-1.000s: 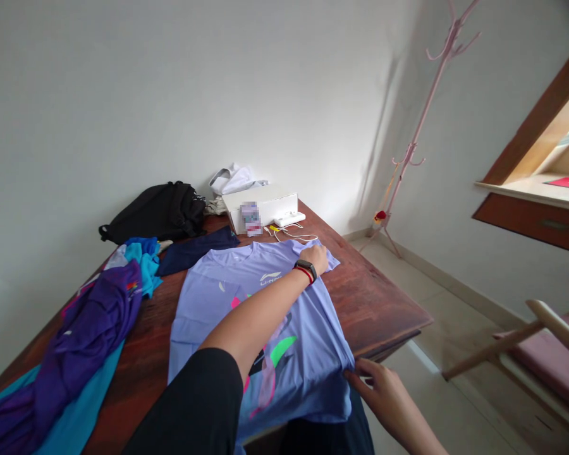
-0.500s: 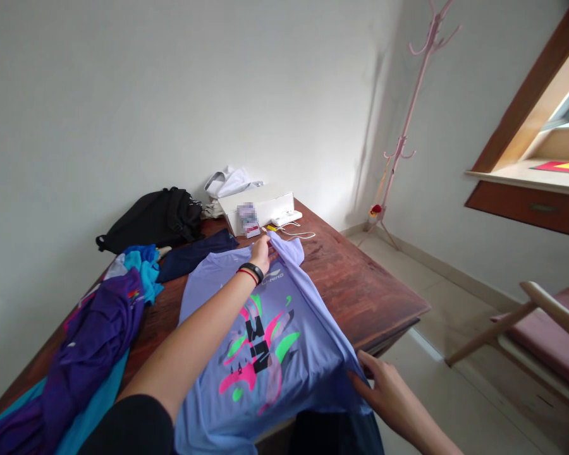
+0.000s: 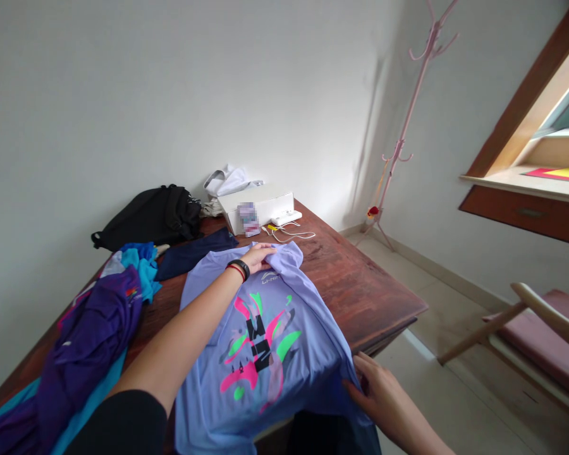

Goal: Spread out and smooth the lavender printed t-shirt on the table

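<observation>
A lavender T-shirt (image 3: 270, 341) with a pink, green and black print lies spread on the dark wooden table, its lower end hanging past the near edge. My left hand (image 3: 260, 256), a black band and red cord at its wrist, is closed on the shirt near the collar and shoulder. At the lower right, my right hand (image 3: 372, 382) pinches the shirt's side close to the hem, off the table's edge. The shirt's right side is partly folded inward between my two hands.
On the table (image 3: 360, 278), purple and blue clothes (image 3: 95, 322) lie left, navy cloth (image 3: 196, 253) behind. A black backpack (image 3: 146, 218), white box (image 3: 260, 205) and white cable (image 3: 294, 235) are farther back. Right stand a pink coat rack (image 3: 410, 107) and a chair (image 3: 535, 335).
My left hand has come down slightly, lowering the lifted shoulder of the shirt toward the table. My right hand keeps its hold with hardly any movement.
</observation>
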`<state>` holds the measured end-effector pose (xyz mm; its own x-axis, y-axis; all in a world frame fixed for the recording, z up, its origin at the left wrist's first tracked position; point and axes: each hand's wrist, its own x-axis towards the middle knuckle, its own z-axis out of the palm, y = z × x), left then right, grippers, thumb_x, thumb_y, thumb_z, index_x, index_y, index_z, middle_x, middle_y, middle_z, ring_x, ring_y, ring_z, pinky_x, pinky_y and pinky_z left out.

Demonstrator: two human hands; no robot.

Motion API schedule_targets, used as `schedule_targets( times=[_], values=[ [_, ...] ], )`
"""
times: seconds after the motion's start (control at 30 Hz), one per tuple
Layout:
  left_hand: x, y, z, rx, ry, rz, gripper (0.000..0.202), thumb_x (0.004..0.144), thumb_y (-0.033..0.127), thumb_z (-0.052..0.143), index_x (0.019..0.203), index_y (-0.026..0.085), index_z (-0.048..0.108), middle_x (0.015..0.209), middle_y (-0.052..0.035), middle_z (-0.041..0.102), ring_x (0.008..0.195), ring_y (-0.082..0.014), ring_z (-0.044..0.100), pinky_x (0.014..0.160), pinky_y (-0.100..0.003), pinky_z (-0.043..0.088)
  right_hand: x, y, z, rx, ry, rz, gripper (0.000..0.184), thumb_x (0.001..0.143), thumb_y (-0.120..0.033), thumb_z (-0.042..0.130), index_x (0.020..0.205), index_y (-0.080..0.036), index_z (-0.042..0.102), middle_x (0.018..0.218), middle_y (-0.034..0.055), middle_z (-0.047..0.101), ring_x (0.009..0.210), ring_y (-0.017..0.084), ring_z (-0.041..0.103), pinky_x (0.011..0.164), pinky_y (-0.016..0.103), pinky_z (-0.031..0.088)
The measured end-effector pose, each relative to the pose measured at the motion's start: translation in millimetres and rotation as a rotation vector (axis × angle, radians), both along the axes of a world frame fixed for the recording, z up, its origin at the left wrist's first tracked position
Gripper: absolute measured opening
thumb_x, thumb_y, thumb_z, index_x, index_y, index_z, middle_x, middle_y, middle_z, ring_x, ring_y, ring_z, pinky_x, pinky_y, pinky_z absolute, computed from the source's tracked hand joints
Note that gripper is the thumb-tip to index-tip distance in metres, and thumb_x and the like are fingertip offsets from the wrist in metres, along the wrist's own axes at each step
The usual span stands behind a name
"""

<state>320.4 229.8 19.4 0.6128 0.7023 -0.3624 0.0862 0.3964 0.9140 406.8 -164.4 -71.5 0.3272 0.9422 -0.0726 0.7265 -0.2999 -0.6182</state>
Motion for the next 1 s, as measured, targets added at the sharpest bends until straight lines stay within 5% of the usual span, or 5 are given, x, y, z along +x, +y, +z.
schedule_targets(
  times=[0.27, 0.4, 0.53, 0.63, 1.0],
  values=[
    [30.5, 4.5, 30.1, 0.12, -0.035, -0.07, 0.018, 0.076, 0.005, 0.073, 0.088, 0.015, 0.064, 0.073, -0.0011, 0.064, 0.062, -0.0123, 0.062, 0.063, -0.026, 0.056, 20.7, -10.7, -26.9, 0.066, 0.074, -0.176, 0.029, 0.089, -0.042, 0.05, 0.068, -0.024, 0.039, 0.065, -0.0012, 0.053, 0.061, 0.016, 0.05, 0.059, 0.026, 0.039],
    [61.8, 2.0, 42.0, 0.173, -0.09, -0.036, 0.015, 0.079, 0.009, 0.072, 0.09, 0.015, 0.063, 0.068, 0.0024, 0.058, 0.058, -0.0102, 0.059, 0.062, -0.024, 0.055, 26.8, -12.5, -27.1, 0.095, 0.137, -0.245, 0.024, 0.086, -0.044, 0.054, 0.077, -0.024, 0.047, 0.061, -0.0039, 0.052, 0.056, 0.015, 0.049, 0.056, 0.025, 0.037],
    [93.1, -7.1, 38.6, 0.211, -0.071, -0.043, 0.007, 0.084, 0.011, 0.07, 0.088, 0.013, 0.065, 0.07, 0.0013, 0.059, 0.059, -0.01, 0.057, 0.061, -0.025, 0.054, 26.1, -13.3, -27.3, 0.066, 0.166, -0.212, 0.018, 0.085, -0.041, 0.056, 0.086, -0.023, 0.057, 0.063, -0.0037, 0.055, 0.058, 0.015, 0.052, 0.058, 0.025, 0.039],
    [106.3, -12.6, 30.2, 0.23, -0.011, -0.047, 0.007, 0.091, 0.018, 0.067, 0.093, 0.012, 0.065, 0.08, -0.0003, 0.062, 0.064, -0.0102, 0.058, 0.062, -0.025, 0.054, 22.8, -15.8, -33.2, -0.011, 0.128, -0.155, 0.02, 0.083, -0.039, 0.057, 0.075, -0.022, 0.056, 0.063, -0.0025, 0.055, 0.06, 0.016, 0.052, 0.06, 0.026, 0.039],
    [106.5, -21.1, 34.5, 0.107, -0.039, -0.167, 0.01, 0.085, 0.009, 0.066, 0.082, 0.015, 0.058, 0.069, -0.0016, 0.062, 0.064, -0.0141, 0.064, 0.079, -0.038, 0.056, 11.4, -24.0, -33.4, 0.013, 0.216, -0.095, 0.021, 0.084, -0.038, 0.053, 0.078, -0.021, 0.066, 0.08, 0.0045, 0.067, 0.075, 0.023, 0.063, 0.072, 0.03, 0.049]
  ],
)
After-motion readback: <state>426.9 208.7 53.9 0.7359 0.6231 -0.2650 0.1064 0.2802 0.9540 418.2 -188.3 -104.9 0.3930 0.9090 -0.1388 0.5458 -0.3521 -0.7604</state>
